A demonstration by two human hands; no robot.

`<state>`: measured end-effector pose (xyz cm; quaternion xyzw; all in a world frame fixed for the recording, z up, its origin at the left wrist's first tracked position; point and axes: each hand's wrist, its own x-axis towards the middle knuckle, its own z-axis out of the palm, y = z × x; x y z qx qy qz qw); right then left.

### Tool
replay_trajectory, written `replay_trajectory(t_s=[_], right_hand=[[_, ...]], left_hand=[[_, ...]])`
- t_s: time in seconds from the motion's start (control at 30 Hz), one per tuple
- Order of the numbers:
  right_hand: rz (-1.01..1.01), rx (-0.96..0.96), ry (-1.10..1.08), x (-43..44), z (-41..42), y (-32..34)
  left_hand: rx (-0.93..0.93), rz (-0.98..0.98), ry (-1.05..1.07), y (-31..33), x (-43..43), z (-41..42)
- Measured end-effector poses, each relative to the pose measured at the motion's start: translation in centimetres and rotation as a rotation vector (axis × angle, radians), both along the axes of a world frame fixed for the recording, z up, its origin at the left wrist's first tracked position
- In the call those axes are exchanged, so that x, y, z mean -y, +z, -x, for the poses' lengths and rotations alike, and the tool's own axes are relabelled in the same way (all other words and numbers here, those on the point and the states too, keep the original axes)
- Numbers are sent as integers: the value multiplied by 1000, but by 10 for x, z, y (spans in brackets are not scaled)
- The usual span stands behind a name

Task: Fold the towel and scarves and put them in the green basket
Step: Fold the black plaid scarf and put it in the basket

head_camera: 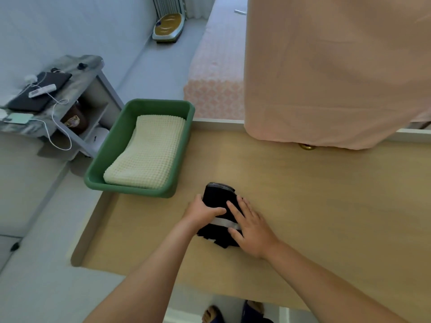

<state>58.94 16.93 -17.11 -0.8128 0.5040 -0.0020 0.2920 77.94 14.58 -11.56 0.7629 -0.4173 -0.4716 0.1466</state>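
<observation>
My forearms (163,276) reach over the near edge of the table (314,206). My left hand (203,212) grips the side of the folded black scarf (218,197), thumb on top. My right hand (253,231) lies flat on it, fingers straight, pressing down. The towel (149,155) already lies folded in the green basket (116,141), near on my left. If I lift with one hand, I reckon the loose near layers could slide apart and the bundle could unfold before reaching the basket.

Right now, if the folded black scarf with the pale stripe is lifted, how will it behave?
Probably floppy: the folded black scarf shows ragged loose layers under the flat right hand. Likely light: thin cloth. It may unfold unless the left hand grips every layer.
</observation>
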Motion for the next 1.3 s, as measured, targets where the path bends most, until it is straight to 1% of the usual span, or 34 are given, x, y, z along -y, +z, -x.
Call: replay_trajectory(t_s=[0.07, 0.13, 0.2, 0.3, 0.37, 0.43, 0.53, 0.6, 0.67, 0.8, 0.9, 1.0, 1.1, 1.17, 1.23, 1.27, 1.3], right_hand=[[24, 75, -6, 1, 6, 4], [42, 191, -49, 3, 8, 13], [77, 341, -145, 9, 5, 28], [101, 534, -295, 26, -11, 57], [13, 631, -344, 38, -27, 75], [-141, 715, -389, 49, -47, 93], [-378, 917, -445, 62, -80, 118], [-431, 984, -455, 67, -107, 131], [-401, 972, -470, 72, -137, 137], [-338, 925, -516, 88, -206, 147], [-301, 910, -547, 106, -257, 156], [-352, 876, -582, 126, -299, 160], [-477, 767, -640, 140, -328, 151], [-563, 644, -670, 140, -341, 136], [-568, 501, -659, 136, -348, 122], [-537, 451, -645, 135, -351, 117], [-503, 421, -627, 135, -353, 114]], left_hand=[[-29, 18, 30, 6, -2, 4], [-63, 75, 68, 13, -4, 4], [-118, 147, 123, 25, -5, 1], [-255, 230, 193, 49, -5, -12], [-342, 271, 212, 66, -3, -26], [-437, 309, 243, 80, 0, -45], [-552, 339, 275, 95, 6, -82], [-575, 364, 272, 101, 9, -110], [-517, 419, 278, 104, 13, -137], [-180, 621, 188, 113, 26, -190], [-72, 702, 194, 118, 39, -232], [12, 674, 142, 119, 58, -272], [139, 570, -27, 107, 73, -302], [237, 456, -181, 91, 76, -314], [389, 375, -344, 76, 75, -320], [470, 392, -393, 71, 73, -322], [532, 449, -415, 68, 73, -323]])
